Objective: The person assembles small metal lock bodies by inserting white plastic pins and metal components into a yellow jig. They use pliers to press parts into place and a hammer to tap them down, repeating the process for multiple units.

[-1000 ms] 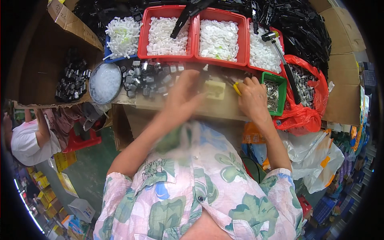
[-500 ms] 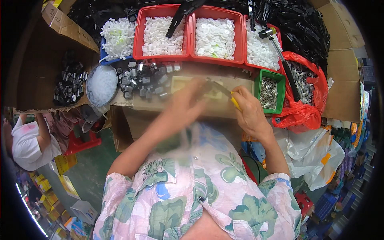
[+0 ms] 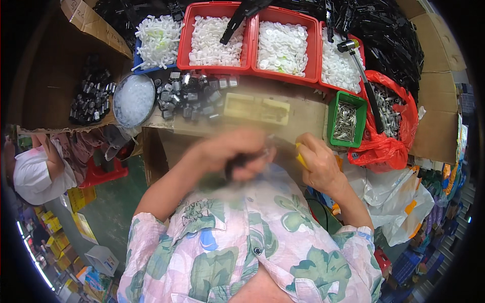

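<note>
My left hand (image 3: 242, 149), smeared by motion, is closed around a small dark part (image 3: 237, 164) in front of my shirt. The part's kind is blurred out. Just right of it, my right hand (image 3: 322, 164) grips a tool by its yellow handle (image 3: 301, 155); the tool's thin metal end is blurred and points toward the left hand. Beyond both hands lies a pale yellow block fixture (image 3: 256, 108) with recesses, and a small dark bit sits in its right end. Left of the fixture are several small black and clear block-shaped parts (image 3: 189, 96).
Red trays (image 3: 251, 50) of white plastic pieces line the back. At right stand a green tray (image 3: 332, 118) of metal pins, a red bag (image 3: 389, 157) of grey pieces and a hammer (image 3: 371, 93). A bowl (image 3: 133, 101) and cardboard box (image 3: 40, 96) are at left.
My left hand has come back from the fixture toward my body, with the dark part now showing in it. My right hand has moved slightly nearer to me, still gripping the yellow-handled tool.
</note>
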### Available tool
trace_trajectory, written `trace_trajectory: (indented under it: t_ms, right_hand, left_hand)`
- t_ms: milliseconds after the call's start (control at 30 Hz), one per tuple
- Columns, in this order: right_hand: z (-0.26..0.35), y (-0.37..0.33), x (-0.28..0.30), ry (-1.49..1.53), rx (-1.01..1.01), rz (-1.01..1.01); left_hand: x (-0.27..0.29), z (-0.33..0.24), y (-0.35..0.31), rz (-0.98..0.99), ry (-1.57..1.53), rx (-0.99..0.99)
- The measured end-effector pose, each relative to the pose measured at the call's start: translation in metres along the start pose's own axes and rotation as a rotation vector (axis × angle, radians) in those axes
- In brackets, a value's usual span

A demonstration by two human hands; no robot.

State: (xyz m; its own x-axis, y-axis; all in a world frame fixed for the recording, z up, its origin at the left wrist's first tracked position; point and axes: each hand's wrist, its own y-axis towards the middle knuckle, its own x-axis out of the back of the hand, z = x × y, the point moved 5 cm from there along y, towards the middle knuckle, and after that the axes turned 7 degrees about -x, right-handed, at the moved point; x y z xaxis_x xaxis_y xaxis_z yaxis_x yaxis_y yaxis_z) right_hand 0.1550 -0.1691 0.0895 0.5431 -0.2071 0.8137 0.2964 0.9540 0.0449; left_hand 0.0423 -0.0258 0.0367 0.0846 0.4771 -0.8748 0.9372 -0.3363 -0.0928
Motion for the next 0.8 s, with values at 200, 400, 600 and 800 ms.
trace_trajectory:
  t_ms: [200, 400, 600, 800]
  right_hand:
    - [-0.005, 0.007, -0.004, 0.009, -0.001, 0.016]
    - [-0.053, 0.015, -0.005, -0.267, -0.247, -0.083]
    - [-0.051, 0.022, -0.011, -0.417, -0.297, -0.065]
    - [-0.041, 0.037, 0.007, -0.415, -0.218, -0.029]
  left_hand:
    - [0.011, -0.003, -0.024, -0.255, 0.359, 0.039]
    - [0.057, -0.021, -0.151, -0.75, 1.274, 0.284]
    - [0.059, -0.017, -0.227, -0.93, 2.089, 0.369]
    - [0.025, -0.036, -0.147, -0.866, 1.855, -0.358]
